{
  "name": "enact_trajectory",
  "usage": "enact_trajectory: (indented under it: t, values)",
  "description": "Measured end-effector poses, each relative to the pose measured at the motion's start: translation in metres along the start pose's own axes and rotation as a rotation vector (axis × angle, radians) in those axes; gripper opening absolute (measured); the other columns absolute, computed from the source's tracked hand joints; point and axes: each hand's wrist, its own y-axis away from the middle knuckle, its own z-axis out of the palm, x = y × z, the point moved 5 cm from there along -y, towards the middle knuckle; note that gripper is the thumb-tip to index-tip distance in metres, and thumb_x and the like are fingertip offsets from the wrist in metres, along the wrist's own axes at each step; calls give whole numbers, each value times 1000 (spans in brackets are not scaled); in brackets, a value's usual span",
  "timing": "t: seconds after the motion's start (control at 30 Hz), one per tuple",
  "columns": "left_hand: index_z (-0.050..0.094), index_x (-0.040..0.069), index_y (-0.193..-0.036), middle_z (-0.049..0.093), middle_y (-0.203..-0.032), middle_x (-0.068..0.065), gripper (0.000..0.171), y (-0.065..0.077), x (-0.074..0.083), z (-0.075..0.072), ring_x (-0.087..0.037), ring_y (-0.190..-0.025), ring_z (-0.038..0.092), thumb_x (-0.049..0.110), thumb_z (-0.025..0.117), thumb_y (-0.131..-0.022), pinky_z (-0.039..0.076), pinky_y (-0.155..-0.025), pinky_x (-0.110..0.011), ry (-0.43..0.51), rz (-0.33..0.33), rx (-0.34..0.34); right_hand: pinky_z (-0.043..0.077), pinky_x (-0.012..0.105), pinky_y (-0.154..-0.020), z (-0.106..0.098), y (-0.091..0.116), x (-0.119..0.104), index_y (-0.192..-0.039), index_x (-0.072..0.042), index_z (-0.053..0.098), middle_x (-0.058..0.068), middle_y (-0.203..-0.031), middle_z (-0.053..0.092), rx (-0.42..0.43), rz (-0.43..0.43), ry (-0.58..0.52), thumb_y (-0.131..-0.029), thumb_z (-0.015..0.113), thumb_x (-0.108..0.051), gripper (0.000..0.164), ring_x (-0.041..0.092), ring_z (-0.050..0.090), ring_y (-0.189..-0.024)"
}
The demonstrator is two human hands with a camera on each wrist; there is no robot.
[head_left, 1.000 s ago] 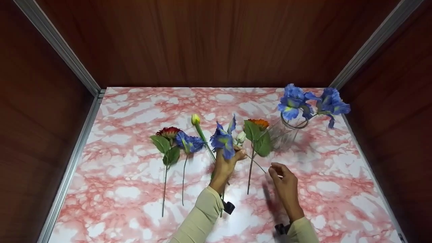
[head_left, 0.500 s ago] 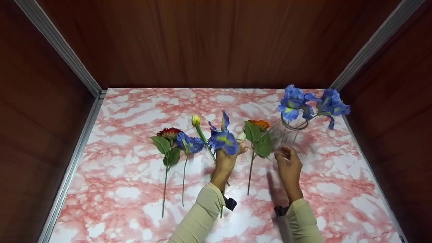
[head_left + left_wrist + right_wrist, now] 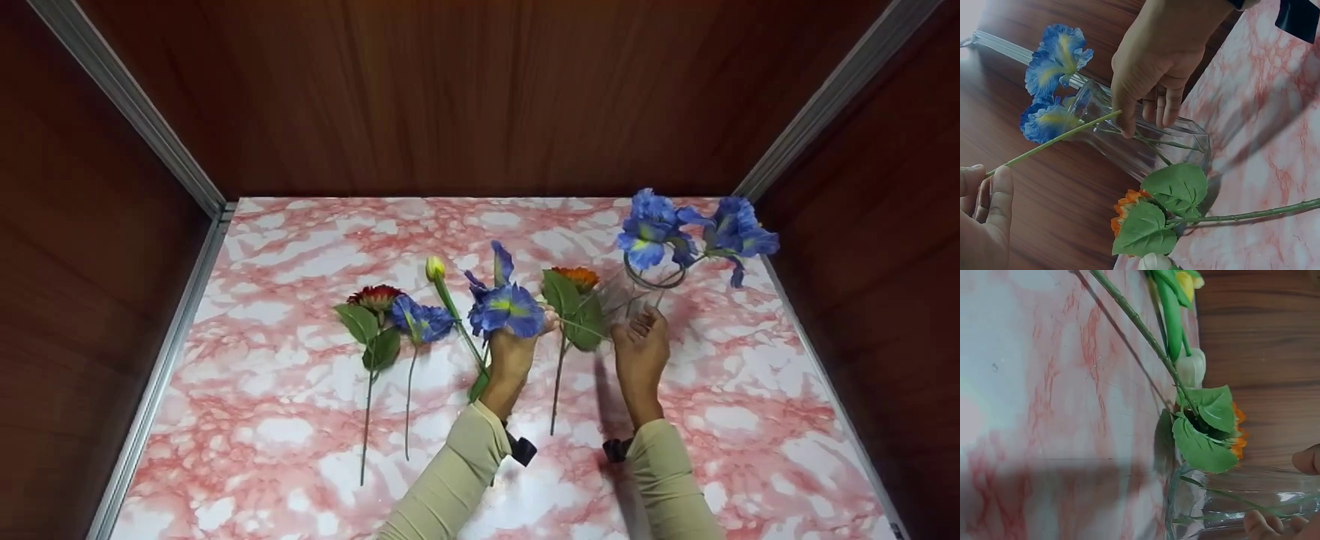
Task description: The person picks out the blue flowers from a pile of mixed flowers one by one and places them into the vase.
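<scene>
In the head view my left hand (image 3: 514, 364) pinches the stem of a blue iris (image 3: 511, 307), whose thin green stem (image 3: 1053, 140) points toward my right hand (image 3: 641, 360). The stem's free end overlaps the right fingers in the left wrist view; whether they touch cannot be told. My right fingers (image 3: 1258, 526) and thumb are apart, loosely bent beside a clear glass vase (image 3: 1129, 154). Two blue irises (image 3: 649, 232) stand in that vase, their stems visible through the glass. An orange flower (image 3: 576, 277) with green leaves lies between my hands.
A red flower (image 3: 375, 295), another blue iris (image 3: 421, 319) and a yellow bud (image 3: 435, 268) lie at the left. A white bud (image 3: 1192, 368) is beside the orange flower. Brown wood-grain panels (image 3: 480, 97) enclose the marbled pink tabletop (image 3: 285, 431).
My left hand has shifted slightly right, with the iris tilting so its stem lies more level. My right hand has moved forward, closer to the vase and the stem's end.
</scene>
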Motion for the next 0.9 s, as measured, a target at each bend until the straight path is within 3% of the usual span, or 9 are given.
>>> enact_trajectory:
  t: [0.13,0.3,0.37,0.47,0.57,0.63,0.7,0.77,0.9]
  values:
    - [46,-34,-95,65,-86,-21,24,-2,1,2,-17,-78,64,-21,55,-77,55,-74,-32,42,-15,5,45,46,-94,0,-2,-1,-133,5,45,26,-120,48,34,-29,61,-81,65,-6,57,37,53,-109]
    - [49,-32,-94,66,-86,-17,22,-5,2,5,-16,-78,64,-19,56,-78,54,-74,-32,52,-3,-17,44,44,-93,0,-9,0,-132,4,44,25,-119,43,97,-46,150,-79,71,-6,60,35,50,-108]
    - [56,-24,-91,67,-86,-14,16,-6,2,5,-17,-79,64,-19,56,-77,54,-73,-31,77,15,-32,44,44,-91,1,-12,0,-132,3,44,25,-120,42,124,-44,190,-78,73,-8,63,36,49,-109]
    - [65,-6,-94,68,-87,-10,25,-7,1,6,-19,-81,64,-19,55,-75,54,-73,-32,166,40,-67,41,45,-93,2,-17,1,-135,0,42,24,-124,41,151,-38,242,-77,76,-11,68,36,46,-114]
    - [63,-12,-91,67,-87,-11,20,-7,1,6,-20,-83,63,-20,53,-76,54,-74,-32,176,61,-89,37,46,-98,4,-22,1,-137,-1,40,24,-127,42,167,-47,276,-77,77,-14,72,36,44,-118]
    - [58,-22,-90,67,-88,-14,15,-6,1,6,-20,-82,64,-21,54,-76,55,-75,-34,146,44,-70,35,46,-101,4,-25,0,-138,-1,40,24,-129,42,174,-53,288,-76,78,-15,74,36,42,-120]
    - [48,-32,-92,66,-87,-18,20,-5,1,5,-20,-80,65,-21,54,-77,56,-75,-36,108,32,-37,33,46,-103,5,-28,1,-139,0,39,24,-131,42,176,-53,299,-76,79,-18,76,35,40,-123]
    - [48,-32,-94,66,-87,-19,21,-6,1,4,-20,-80,66,-21,55,-77,56,-75,-38,107,8,-9,31,46,-105,6,-31,1,-140,0,37,23,-134,42,178,-55,307,-76,80,-21,79,35,39,-126]
    - [40,-36,-98,66,-88,-19,28,-6,-1,4,-18,-81,66,-20,52,-78,56,-76,-35,119,17,-34,30,44,-107,6,-35,3,-142,0,34,21,-138,43,179,-63,321,-77,79,-25,83,34,39,-129]
